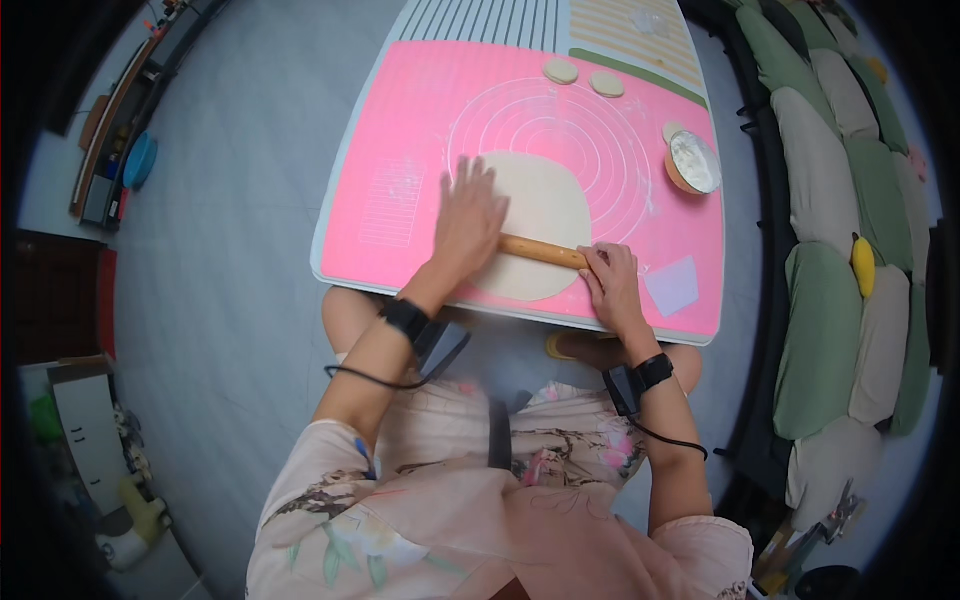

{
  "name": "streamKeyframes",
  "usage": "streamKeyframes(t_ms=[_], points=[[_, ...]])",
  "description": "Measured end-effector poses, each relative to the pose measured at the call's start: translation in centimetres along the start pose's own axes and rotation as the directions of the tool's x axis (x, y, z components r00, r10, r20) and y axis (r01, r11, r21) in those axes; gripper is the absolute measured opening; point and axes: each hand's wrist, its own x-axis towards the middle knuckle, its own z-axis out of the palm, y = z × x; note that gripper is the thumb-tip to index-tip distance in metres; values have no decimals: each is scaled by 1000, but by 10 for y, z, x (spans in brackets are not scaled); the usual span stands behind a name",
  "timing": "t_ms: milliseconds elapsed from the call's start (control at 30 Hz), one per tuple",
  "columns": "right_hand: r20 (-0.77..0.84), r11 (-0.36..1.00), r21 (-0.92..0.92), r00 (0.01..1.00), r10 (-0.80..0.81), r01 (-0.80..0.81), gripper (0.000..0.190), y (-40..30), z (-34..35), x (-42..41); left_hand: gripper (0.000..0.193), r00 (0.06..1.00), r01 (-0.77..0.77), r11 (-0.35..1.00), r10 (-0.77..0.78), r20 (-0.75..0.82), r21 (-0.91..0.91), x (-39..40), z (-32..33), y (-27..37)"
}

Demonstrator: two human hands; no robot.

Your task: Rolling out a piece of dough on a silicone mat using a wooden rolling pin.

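Observation:
A large rounded sheet of pale dough [534, 196] lies flat on a pink silicone mat [397, 97], close to the table's front edge. Across its lower half rests a wooden rolling pin [544, 251]. My right hand [613, 279] grips the pin's right end with bent fingers. My left hand [471, 217], slightly blurred, reaches over the dough's left edge with its fingers stretched out and apart. The pin's left end runs in at the heel of that hand and is hidden there, so the contact between them cannot be told.
A bowl of white flour [694, 163] stands at the mat's right edge, partly over a pale disc [672, 133]. Two round dough pieces [561, 71] [607, 84] lie at the far side. A pale plastic scraper [673, 287] is right of my right hand. A cushioned sofa [821, 337] runs along the right.

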Motion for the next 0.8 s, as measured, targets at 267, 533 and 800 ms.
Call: streamKeyframes(t_ms=[267, 533, 800], points=[[93, 999, -42, 996, -5, 9, 42, -27, -17, -26, 63, 987, -155, 975, 146, 67, 160, -52, 26, 32], [101, 999, 1, 994, -38, 38, 39, -2, -5, -6, 61, 991, -115, 992, 112, 71, 44, -31, 5, 22], [125, 961, -275, 990, 60, -23, 61, 17, 49, 85, 61, 998, -60, 971, 61, 5, 230, 11, 37, 15]])
